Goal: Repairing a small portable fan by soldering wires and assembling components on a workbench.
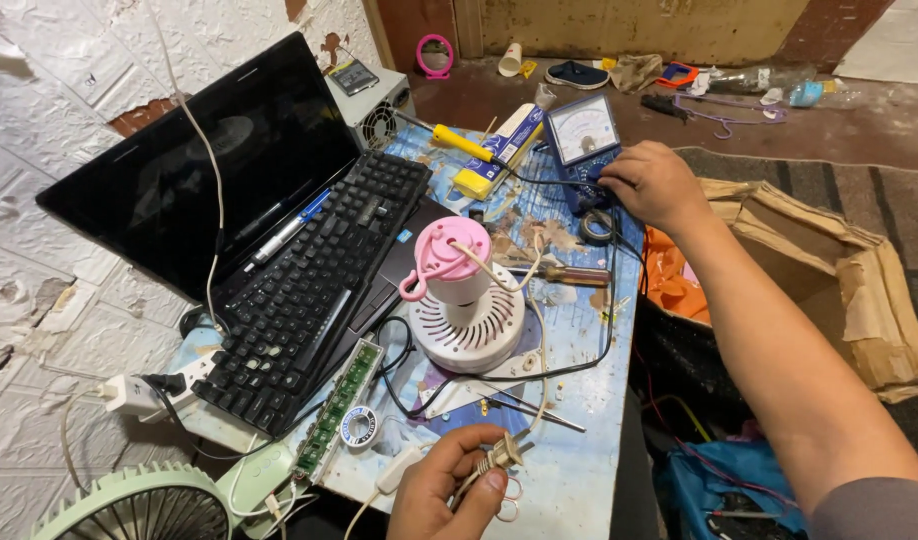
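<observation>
One plug (498, 458) in left hand (441, 495), prongs up-right, right hand (654, 183) on multimeter (585, 140)

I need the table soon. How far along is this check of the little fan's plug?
Done, it seems: the pink-and-white fan sits on the table with the meter set out beside it. In hand: the left hand holds the plug with probe tips against it, while the right hand rests on the meter's dial. Left: probably the reading itself, then clearing tools such as the screwdriver.

peeling white wall (39, 300), dark floor (839, 125)
</observation>
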